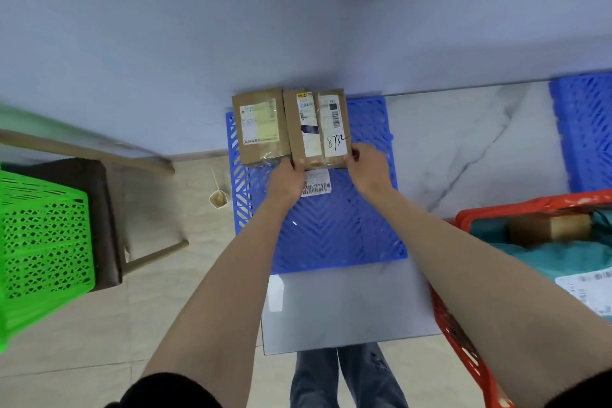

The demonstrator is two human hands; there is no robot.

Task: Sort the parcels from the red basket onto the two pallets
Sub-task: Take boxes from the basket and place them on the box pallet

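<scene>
2 hands, left hand (287, 175) and right hand (368, 166), are gripping the near corners of a stiff, seemingly light cardboard parcel (317, 128) at the blue pallet (334, 228)'s far edge, beside another parcel (260, 125).

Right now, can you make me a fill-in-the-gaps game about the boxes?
1. Both hands, left hand and right hand, hold a ____ parcel.
2. Its label has the handwritten number ____.
3. It sits on the ____ pallet.
4. More parcels wait in the ____ basket.

Missing words: cardboard; 8732; blue; red
</scene>
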